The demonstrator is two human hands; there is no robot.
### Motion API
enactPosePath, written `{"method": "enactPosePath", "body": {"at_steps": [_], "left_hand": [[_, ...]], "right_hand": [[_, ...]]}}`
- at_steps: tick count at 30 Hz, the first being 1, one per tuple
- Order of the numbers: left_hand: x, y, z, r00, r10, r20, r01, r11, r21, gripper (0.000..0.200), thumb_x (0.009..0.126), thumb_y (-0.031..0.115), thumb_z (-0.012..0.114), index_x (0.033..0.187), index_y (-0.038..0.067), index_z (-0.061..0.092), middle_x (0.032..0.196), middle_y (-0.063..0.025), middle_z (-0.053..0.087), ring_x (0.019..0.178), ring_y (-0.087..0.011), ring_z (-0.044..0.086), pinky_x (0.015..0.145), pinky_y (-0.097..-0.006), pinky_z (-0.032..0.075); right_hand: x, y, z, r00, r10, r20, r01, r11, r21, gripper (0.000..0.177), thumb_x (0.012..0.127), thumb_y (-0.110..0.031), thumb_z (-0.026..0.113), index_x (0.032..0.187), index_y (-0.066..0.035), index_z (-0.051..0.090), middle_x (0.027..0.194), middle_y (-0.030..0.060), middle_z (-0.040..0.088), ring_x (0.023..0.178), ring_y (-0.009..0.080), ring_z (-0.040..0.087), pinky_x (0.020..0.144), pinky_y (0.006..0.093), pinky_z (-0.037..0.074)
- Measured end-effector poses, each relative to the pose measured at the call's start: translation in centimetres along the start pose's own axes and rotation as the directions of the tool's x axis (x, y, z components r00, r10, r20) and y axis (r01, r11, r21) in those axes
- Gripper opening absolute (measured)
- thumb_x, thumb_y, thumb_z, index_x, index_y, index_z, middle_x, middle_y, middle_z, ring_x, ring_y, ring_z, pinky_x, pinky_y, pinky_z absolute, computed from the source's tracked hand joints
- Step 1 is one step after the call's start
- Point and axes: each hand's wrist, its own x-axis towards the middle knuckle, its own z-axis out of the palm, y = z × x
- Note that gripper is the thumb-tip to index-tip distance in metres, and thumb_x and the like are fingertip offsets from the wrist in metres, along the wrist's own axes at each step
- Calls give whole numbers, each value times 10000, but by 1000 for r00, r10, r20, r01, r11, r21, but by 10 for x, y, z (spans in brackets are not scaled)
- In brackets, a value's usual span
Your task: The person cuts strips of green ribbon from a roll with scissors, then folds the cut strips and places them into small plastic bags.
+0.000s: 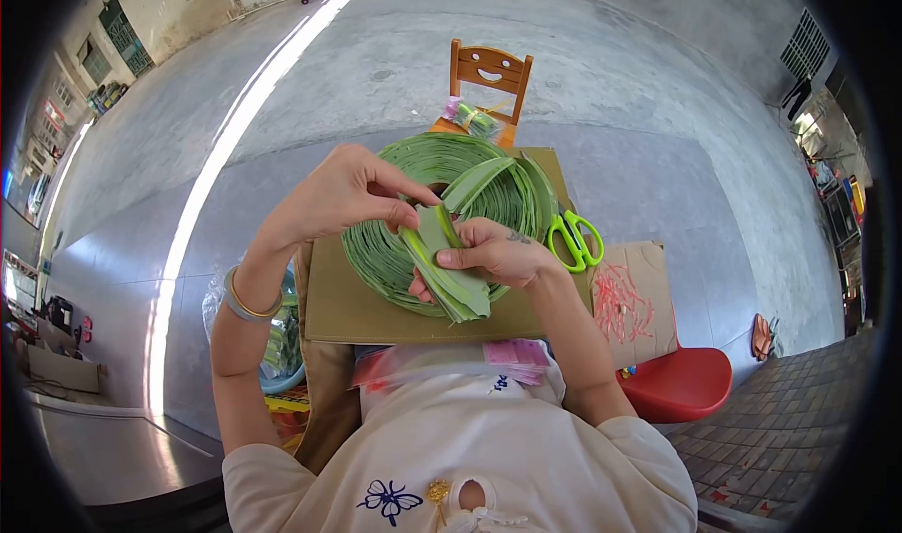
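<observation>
A folded bundle of green leaf strips point(440, 251) is held in front of me over the board point(376, 319). My right hand point(493, 256) grips its right side, thumb on top and fingers curled beneath. At the bundle's upper edge, my left hand point(366, 193) pinches with thumb and index finger, at or beside the leaf edge. Behind and below both hands lies a large round coil of long green leaves point(381, 251). Green-handled scissors point(575, 242) rest at the coil's right side, their blades hidden.
Pink ties point(620, 303) lie on cardboard point(658, 279) at the right, above a red seat point(681, 387). A wooden chair point(490, 68) beyond the board carries a wrapped green bundle point(477, 120). A blue basin point(282, 381) stands low at the left.
</observation>
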Motion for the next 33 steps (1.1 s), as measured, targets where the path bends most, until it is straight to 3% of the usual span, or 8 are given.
{"method": "enactPosePath", "body": {"at_steps": [5, 8, 11, 14, 17, 20, 26, 33], "left_hand": [[2, -3, 0, 998, -53, -39, 51, 998, -46, 201, 731, 49, 675, 916, -28, 665, 684, -77, 655, 578, -69, 584, 533, -194, 476], [4, -10, -1, 1000, -12, -21, 11, 1000, -14, 225, 768, 51, 645, 970, -46, 634, 763, -92, 660, 608, -85, 598, 554, -203, 494], [1, -17, 15, 939, -76, -335, -31, 953, -302, 259, 819, 31, 583, 1071, -27, 582, 820, -87, 651, 676, -105, 613, 611, -214, 500], [-11, -43, 30, 930, -74, -359, 30, 991, -128, 280, 849, 23, 537, 1127, -18, 535, 847, -97, 648, 714, -135, 631, 641, -234, 514], [-21, -43, 55, 956, 45, -290, -96, 982, -162, 237, 841, -8, 535, 1077, -22, 556, 863, -110, 649, 748, -157, 643, 654, -243, 519], [-23, -36, 61, 929, 70, -364, -178, 945, -274, 263, 827, -50, 528, 1086, -14, 549, 891, -121, 651, 764, -175, 648, 662, -247, 521], [-16, -40, 66, 898, 407, -167, -411, 912, 16, 319, 725, -125, 563, 977, 45, 659, 830, -74, 670, 739, -152, 651, 660, -230, 512], [-10, -34, 71, 899, 389, -199, -401, 916, -25, 246, 686, -96, 620, 877, 44, 687, 772, -68, 662, 724, -141, 645, 656, -219, 510]], "right_hand": [[1, 2, 2, 1000, -3, 22, 3, 999, -33, 260, 864, -96, 538, 1079, 49, 531, 963, 164, 635, 893, 225, 629, 810, 302, 505], [1, 4, 0, 1000, -12, -14, 12, 1000, -6, 283, 868, -102, 534, 1105, 51, 509, 989, 162, 627, 915, 226, 621, 813, 310, 506], [1, 3, -1, 984, -120, -129, 136, 984, 116, 300, 878, -117, 521, 1123, 54, 488, 1037, 169, 605, 964, 228, 600, 816, 320, 508], [2, -2, -11, 936, -257, -242, 323, 900, 293, 310, 899, -137, 485, 1143, 53, 461, 1085, 171, 574, 1010, 227, 575, 837, 329, 500], [-1, 0, -26, 933, -294, -208, 359, 797, 486, 346, 930, -166, 418, 1200, 49, 398, 1158, 152, 524, 1033, 221, 558, 881, 342, 478], [-1, 1, -30, 944, -283, -168, 325, 723, 609, 360, 936, -171, 401, 1220, 48, 377, 1183, 150, 507, 1042, 221, 550, 878, 352, 480], [2, 2, -28, 957, -273, -96, 261, 676, 689, 370, 935, -173, 399, 1232, 47, 382, 1153, 147, 520, 1046, 221, 543, 872, 359, 485], [-2, -3, -12, 950, -302, -79, 277, 700, 658, 359, 930, -170, 373, 1210, 46, 433, 1163, 148, 513, 1121, 250, 477, 930, 396, 432]]}}
